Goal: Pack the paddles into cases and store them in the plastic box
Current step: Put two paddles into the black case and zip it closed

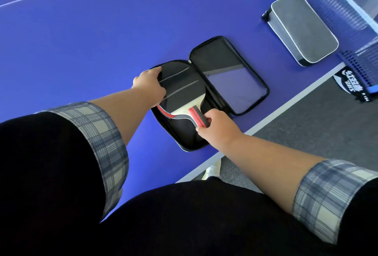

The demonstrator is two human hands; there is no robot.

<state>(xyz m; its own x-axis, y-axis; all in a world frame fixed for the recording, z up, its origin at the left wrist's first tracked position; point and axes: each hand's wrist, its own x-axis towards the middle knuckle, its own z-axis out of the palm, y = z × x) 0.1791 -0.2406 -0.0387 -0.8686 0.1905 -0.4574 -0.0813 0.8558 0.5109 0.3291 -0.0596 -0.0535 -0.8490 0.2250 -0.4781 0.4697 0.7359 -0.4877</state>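
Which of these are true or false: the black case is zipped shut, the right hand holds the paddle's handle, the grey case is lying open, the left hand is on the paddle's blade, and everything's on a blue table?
1. The black case is zipped shut. False: it lies spread open, both halves flat.
2. The right hand holds the paddle by its handle. True.
3. The grey case is lying open. False: it looks closed, resting apart from the black one near the net.
4. The left hand rests on the paddle's blade. True: its fingers are on the blade's far edge.
5. Both cases sit on a blue table. True.
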